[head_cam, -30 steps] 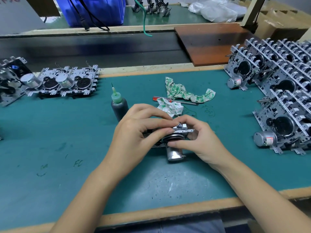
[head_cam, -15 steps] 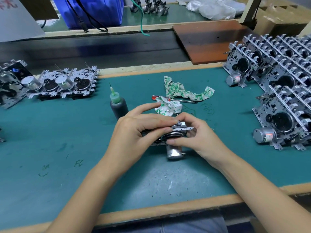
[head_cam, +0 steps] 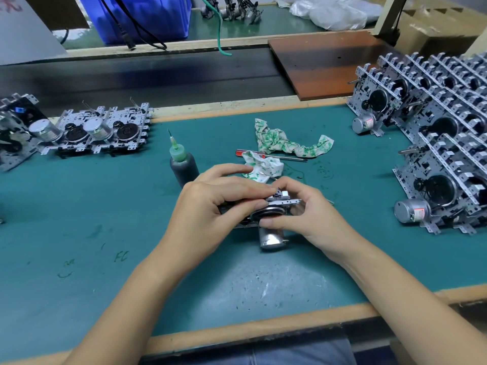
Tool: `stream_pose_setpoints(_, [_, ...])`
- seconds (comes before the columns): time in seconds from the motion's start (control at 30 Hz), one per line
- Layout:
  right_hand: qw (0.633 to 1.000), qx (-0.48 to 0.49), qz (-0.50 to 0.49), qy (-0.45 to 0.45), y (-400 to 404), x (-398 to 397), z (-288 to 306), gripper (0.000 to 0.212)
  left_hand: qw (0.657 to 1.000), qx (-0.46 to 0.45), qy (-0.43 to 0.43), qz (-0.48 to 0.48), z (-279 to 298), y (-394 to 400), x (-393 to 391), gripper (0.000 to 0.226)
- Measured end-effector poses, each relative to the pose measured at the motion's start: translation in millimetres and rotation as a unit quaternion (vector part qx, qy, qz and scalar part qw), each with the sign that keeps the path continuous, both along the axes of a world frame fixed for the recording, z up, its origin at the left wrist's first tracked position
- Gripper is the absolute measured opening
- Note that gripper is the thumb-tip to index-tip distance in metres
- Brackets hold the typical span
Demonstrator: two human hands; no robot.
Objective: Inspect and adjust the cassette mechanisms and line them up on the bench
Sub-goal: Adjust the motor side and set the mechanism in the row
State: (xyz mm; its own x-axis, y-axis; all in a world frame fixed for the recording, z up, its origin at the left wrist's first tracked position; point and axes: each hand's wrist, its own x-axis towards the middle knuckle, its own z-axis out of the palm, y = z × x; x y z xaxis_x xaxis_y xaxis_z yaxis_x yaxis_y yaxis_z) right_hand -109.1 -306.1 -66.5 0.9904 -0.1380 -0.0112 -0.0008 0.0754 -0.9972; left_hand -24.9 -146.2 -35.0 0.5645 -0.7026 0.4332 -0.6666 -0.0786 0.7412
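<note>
Head view looks down on a green bench mat (head_cam: pixel 79 219), and both hands meet at its centre over 1 cassette mechanism (head_cam: pixel 274 209). The left hand (head_cam: pixel 210 209) curls its fingers over the top of the mechanism from 9 o'clock, thumb underneath, index finger raised straighter above the others. The right hand (head_cam: pixel 308 214) grips it from 3 o'clock, fingers bent over the metal frame and thumb pressed along the near edge by the flywheel. The mechanism's silver motor can (head_cam: pixel 271 239) points toward 6 o'clock, just above the mat or perhaps touching it; the hands hide the contact.

At 11 o'clock from the hands, just beside the left knuckles, stands a dark bottle (head_cam: pixel 183 167) with a green needle cap, upright. At 12 o'clock lies a green-and-white patterned rag (head_cam: pixel 284 143), with a red-handled screwdriver (head_cam: pixel 271 156) partly under it. At 9 to 10 o'clock, well apart, a row of mechanisms (head_cam: pixel 97 130) lies flat along the far left edge, motors up. At 2 to 3 o'clock a stacked batch of mechanisms (head_cam: pixel 434 143) leans on edge in rows. A brown board (head_cam: pixel 324 64) sits on the dark belt at 1 o'clock.
</note>
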Motion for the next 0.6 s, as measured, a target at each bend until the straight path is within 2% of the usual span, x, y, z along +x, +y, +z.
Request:
stream_pose_setpoints(0.2, [0.998, -0.054, 0.009, 0.003, -7, -3, 2, 0.038, 1.0, 0.002, -0.005, 0.006, -1, 0, 0, 0.02])
stream_pose_setpoints(0.3, [0.988, -0.152, -0.038, 0.005, -17, -14, 2, 0.045, 1.0, -0.001, -0.016, 0.009, -1, -1, 1, 0.02])
stream_pose_setpoints(0.33, [0.973, -0.224, -0.059, 0.001, -21, -19, 1, 0.044, 1.0, -0.004, -0.019, 0.01, -1, -1, 1, 0.02])
stream_pose_setpoints(0.43, [0.892, -0.446, -0.07, -0.027, -24, -30, -3, 0.04, 1.0, -0.009, -0.02, 0.013, -2, -1, -1, 0.02])
stream_pose_setpoints(0.5, [0.862, -0.504, -0.044, -0.024, -24, -32, -4, 0.044, 0.999, -0.01, -0.028, 0.012, -3, -1, -1, 0.019])
stream_pose_setpoints(0.6, [0.85, -0.525, -0.031, -0.023, -29, -31, 1, 0.043, 0.999, -0.01, -0.036, 0.008, -3, -1, 0, 0.019])
